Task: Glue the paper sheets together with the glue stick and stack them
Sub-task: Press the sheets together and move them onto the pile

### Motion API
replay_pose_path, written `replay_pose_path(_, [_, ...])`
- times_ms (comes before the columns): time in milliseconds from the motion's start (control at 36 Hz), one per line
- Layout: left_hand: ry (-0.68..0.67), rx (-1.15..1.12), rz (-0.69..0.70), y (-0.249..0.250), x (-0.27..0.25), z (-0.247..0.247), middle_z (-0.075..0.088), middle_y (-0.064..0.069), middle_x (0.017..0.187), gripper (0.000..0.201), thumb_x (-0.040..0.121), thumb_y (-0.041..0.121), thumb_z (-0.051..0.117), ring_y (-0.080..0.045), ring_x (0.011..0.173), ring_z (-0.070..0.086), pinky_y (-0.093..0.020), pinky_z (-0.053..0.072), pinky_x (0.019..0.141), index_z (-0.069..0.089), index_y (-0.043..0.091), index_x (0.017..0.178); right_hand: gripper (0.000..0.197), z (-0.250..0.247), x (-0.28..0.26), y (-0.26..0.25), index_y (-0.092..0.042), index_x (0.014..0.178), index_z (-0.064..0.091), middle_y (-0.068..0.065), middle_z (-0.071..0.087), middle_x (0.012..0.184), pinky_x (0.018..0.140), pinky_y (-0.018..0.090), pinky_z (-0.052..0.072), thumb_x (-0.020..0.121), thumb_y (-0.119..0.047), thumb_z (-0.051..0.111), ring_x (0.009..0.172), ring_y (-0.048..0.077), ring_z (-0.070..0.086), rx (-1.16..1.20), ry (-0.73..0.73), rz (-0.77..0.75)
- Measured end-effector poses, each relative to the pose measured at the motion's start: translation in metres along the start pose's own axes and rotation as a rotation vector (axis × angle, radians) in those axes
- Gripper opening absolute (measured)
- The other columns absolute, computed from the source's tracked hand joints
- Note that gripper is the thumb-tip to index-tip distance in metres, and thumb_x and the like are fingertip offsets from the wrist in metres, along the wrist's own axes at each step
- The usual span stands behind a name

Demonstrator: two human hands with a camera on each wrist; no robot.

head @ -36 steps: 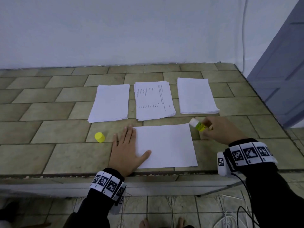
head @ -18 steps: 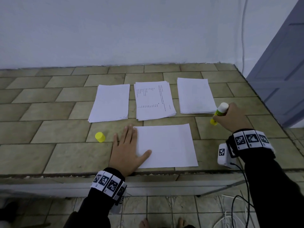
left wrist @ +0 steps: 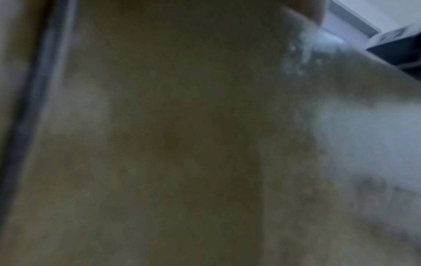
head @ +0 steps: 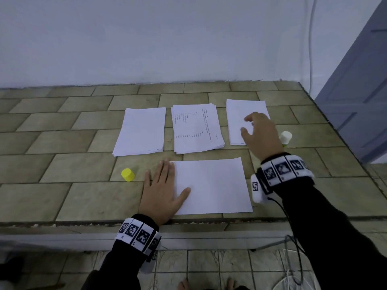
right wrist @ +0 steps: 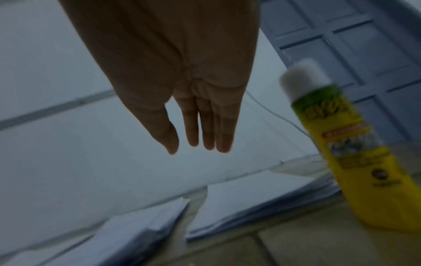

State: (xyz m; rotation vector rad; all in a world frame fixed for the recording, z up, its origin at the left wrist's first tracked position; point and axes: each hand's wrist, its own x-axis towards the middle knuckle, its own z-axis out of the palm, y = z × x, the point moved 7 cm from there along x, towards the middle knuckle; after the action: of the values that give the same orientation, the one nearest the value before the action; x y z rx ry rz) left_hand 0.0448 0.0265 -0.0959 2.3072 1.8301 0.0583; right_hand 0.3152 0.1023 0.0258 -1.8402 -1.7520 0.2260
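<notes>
Right hand [head: 259, 135] seemingly hovers over right stack [head: 240, 114].

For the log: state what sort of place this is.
Probably a plain room at home, not an office: a tiled counter against a bare white wall, a blue panelled door, bare toes below.

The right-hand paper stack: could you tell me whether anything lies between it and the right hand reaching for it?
Nothing visible does. The right hand hovers open over the right-hand paper stack, fingers extended. The glue stick stands upright off to the stack's right side, outside the hand's path.
</notes>
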Motion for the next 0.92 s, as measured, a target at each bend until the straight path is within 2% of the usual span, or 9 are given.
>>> replay_pose_path(83, [-0.001, -0.034, -0.002, -0.001, 0.0, -0.001, -0.01, -0.002, 0.165, 0.117, 0.067, 0.083, -0.026, -0.016, 0.151, -0.012, -0.046, -0.009, 0.121, -0.004, 0.012, 0.157, 0.036, 0.033, 0.016, 0.014, -0.001, 0.129, 0.048, 0.017, 0.052, 0.129, 0.094, 0.034, 0.039, 0.097, -0.016, 0.051, 0.12, 0.031, 0.048, -0.101, -0.199, 0.17])
replay_pose_path(139, [-0.005, -0.05, 0.002, -0.001, -0.001, 0.0, -0.013, 0.0, 0.164, 0.116, 0.067, 0.083, -0.026, -0.015, 0.151, -0.013, -0.046, -0.009, 0.122, -0.006, 0.012, 0.157, 0.035, 0.05, 0.023, 0.023, 0.002, 0.127, 0.046, 0.019, 0.051, 0.128, 0.088, 0.034, 0.039, 0.098, -0.018, 0.05, 0.12, 0.032, 0.048, -0.172, -0.273, 0.252])
replay_pose_path(194, [-0.004, -0.052, 0.002, -0.001, -0.001, -0.001, -0.014, 0.0, 0.164, 0.116, 0.067, 0.083, -0.026, -0.014, 0.151, -0.014, -0.046, -0.008, 0.122, -0.007, 0.013, 0.157, 0.033, 0.061, 0.028, 0.03, 0.003, 0.121, 0.047, 0.02, 0.052, 0.126, 0.084, 0.034, 0.04, 0.097, -0.02, 0.051, 0.118, 0.033, 0.05, -0.229, -0.318, 0.306])
replay_pose_path(389, [0.006, -0.077, 0.003, -0.002, -0.001, -0.001, -0.013, 0.001, 0.164, 0.115, 0.068, 0.084, -0.024, -0.013, 0.151, -0.013, -0.046, -0.007, 0.122, -0.006, 0.013, 0.157, 0.041, 0.073, 0.038, 0.045, 0.0, 0.117, 0.053, 0.019, 0.048, 0.126, 0.096, 0.043, 0.042, 0.091, -0.029, 0.064, 0.119, 0.035, 0.046, -0.357, -0.38, 0.353])
replay_pose_path(500, [0.028, -0.086, 0.01, -0.003, -0.001, -0.001, -0.011, 0.002, 0.164, 0.113, 0.071, 0.084, -0.021, -0.013, 0.151, -0.012, -0.046, -0.007, 0.122, -0.003, 0.014, 0.158, 0.042, 0.07, 0.043, 0.049, -0.001, 0.12, 0.053, 0.019, 0.049, 0.127, 0.099, 0.043, 0.042, 0.09, -0.028, 0.065, 0.121, 0.035, 0.046, -0.36, -0.362, 0.34])
replay_pose_path(583, [0.041, -0.107, 0.012, -0.003, -0.001, -0.002, -0.011, 0.004, 0.164, 0.111, 0.072, 0.084, -0.018, -0.012, 0.151, -0.012, -0.046, -0.007, 0.122, -0.003, 0.015, 0.158, 0.038, 0.065, 0.046, 0.05, -0.002, 0.119, 0.056, 0.018, 0.055, 0.125, 0.096, 0.04, 0.044, 0.09, -0.025, 0.065, 0.118, 0.034, 0.051, -0.303, -0.322, 0.335])
replay_pose_path(778, [0.08, -0.218, 0.008, -0.006, -0.002, -0.007, -0.004, 0.006, 0.165, 0.093, 0.083, 0.074, 0.004, -0.007, 0.151, -0.007, -0.044, -0.004, 0.123, -0.001, 0.019, 0.158, 0.037, 0.04, 0.035, 0.029, -0.015, 0.124, 0.055, 0.014, 0.051, 0.127, 0.094, 0.041, 0.04, 0.091, -0.031, 0.059, 0.12, 0.032, 0.046, -0.202, -0.19, 0.223])
replay_pose_path(861, [0.143, -0.33, 0.023, -0.008, -0.002, -0.01, 0.004, 0.006, 0.165, 0.09, 0.086, 0.072, 0.01, -0.005, 0.15, 0.0, -0.043, -0.001, 0.123, 0.005, 0.018, 0.158, 0.035, 0.034, 0.02, 0.01, -0.021, 0.121, 0.06, 0.01, 0.048, 0.133, 0.102, 0.046, 0.037, 0.087, -0.029, 0.064, 0.124, 0.03, 0.041, -0.096, -0.232, 0.128])
replay_pose_path(917, [0.205, -0.477, 0.002, -0.013, -0.002, -0.014, 0.013, 0.003, 0.164, 0.088, 0.088, 0.07, 0.018, -0.007, 0.15, 0.009, -0.043, 0.007, 0.124, 0.013, 0.016, 0.157, 0.035, 0.033, 0.005, 0.0, -0.025, 0.118, 0.062, 0.006, 0.044, 0.139, 0.11, 0.052, 0.028, 0.084, -0.026, 0.068, 0.132, 0.027, 0.035, -0.02, -0.282, 0.059])
